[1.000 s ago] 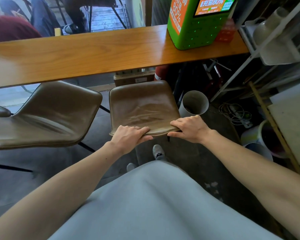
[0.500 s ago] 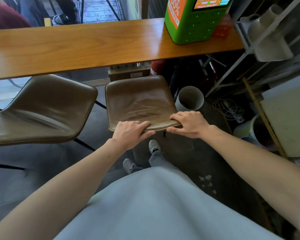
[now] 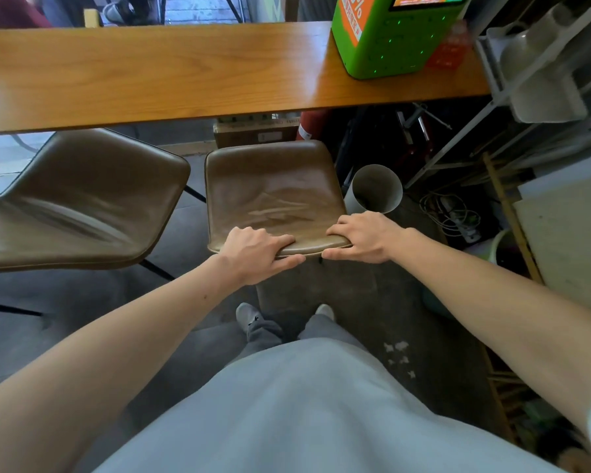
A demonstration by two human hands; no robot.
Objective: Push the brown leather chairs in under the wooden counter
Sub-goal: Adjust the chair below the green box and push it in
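A brown leather chair (image 3: pixel 270 189) stands straight ahead, its far edge just short of the wooden counter (image 3: pixel 151 73). My left hand (image 3: pixel 256 254) grips the chair's near rim at the left, fingers over the top and thumb under. My right hand (image 3: pixel 362 237) holds the same rim at its right corner. A second brown leather chair (image 3: pixel 82 203) stands to the left, turned at an angle, its far corner under the counter's edge.
A green kiosk (image 3: pixel 389 35) sits on the counter's right end. A grey tube (image 3: pixel 376 189) leans just right of the chair. White shelving (image 3: pixel 539 70), cables and a bucket crowd the right side. My feet stand on dark floor (image 3: pixel 372 302) behind the chair.
The chair has slid forward toward the counter with both hands on its near rim. I have stepped after it; both feet now show below the chair.
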